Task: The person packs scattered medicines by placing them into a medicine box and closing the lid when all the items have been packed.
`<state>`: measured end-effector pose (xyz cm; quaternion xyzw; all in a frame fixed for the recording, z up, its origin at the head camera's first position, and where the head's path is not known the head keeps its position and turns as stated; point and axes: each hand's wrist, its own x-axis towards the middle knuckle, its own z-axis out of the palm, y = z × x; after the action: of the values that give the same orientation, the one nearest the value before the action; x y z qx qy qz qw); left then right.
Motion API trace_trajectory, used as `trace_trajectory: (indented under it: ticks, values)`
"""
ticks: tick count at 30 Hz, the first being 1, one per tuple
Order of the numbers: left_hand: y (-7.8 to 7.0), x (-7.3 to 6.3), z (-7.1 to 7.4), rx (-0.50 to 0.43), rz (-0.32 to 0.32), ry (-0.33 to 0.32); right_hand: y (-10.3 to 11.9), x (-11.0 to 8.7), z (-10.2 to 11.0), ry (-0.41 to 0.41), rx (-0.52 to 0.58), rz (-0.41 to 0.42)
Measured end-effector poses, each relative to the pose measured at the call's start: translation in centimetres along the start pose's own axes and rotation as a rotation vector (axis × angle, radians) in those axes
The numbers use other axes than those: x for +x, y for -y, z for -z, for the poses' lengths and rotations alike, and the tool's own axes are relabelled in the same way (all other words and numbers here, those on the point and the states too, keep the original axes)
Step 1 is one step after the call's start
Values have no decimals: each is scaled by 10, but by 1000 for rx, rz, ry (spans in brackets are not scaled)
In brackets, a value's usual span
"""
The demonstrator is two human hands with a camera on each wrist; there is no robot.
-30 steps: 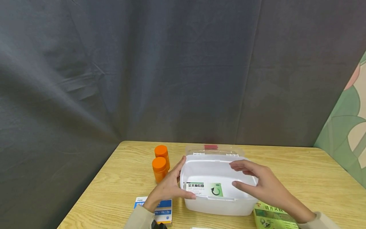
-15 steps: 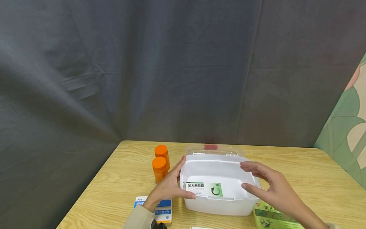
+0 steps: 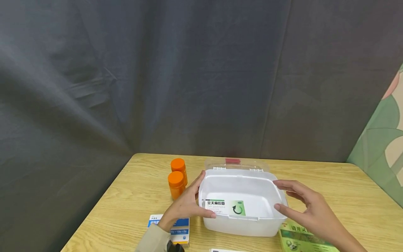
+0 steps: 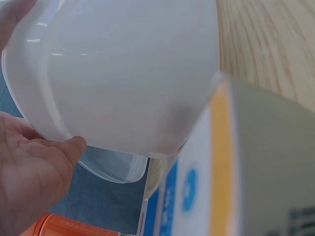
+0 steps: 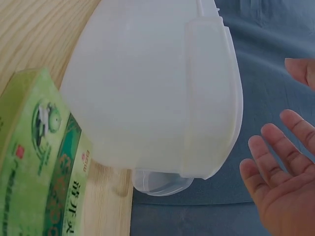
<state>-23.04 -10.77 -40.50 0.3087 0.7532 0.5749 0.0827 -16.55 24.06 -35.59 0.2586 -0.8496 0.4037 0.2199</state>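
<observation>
A white translucent plastic storage box [image 3: 244,225] stands on the table, its clear lid [image 3: 252,163] folded back behind it. Inside, at the front left, lies a white and green medicine box [image 3: 226,208]. My left hand [image 3: 185,207] grips the storage box's left end, thumb over the front rim and fingers along the side. At the right end, my right hand [image 3: 310,206] is held with fingers spread and nothing in them. The right wrist view has its fingertips [image 5: 256,142] apart from the storage box wall [image 5: 133,88].
Two orange bottles [image 3: 176,182] stand left of the storage box. A blue and white medicine box [image 3: 181,232] lies under my left wrist, a green medicine box [image 3: 302,238] under my right forearm. Another white box [image 3: 223,250] shows at the bottom edge. Dark cloth [image 3: 204,77] hangs behind the table.
My right hand has moved right, from over the inside of the storage box to its right rim. My left hand keeps its place on the left end.
</observation>
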Motion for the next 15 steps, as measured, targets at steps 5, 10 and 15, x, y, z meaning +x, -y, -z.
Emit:
trace_trajectory:
  ticks: [5,10,15]
  values:
    - [0,0,0,6,4,-2,-1,-2,3,-6,-6,-6]
    - [1,0,0,15,6,-6,-1,-4,6,-1,-3,-29]
    - [1,0,0,19,7,-2,-4,-7,9,-13,7,-30]
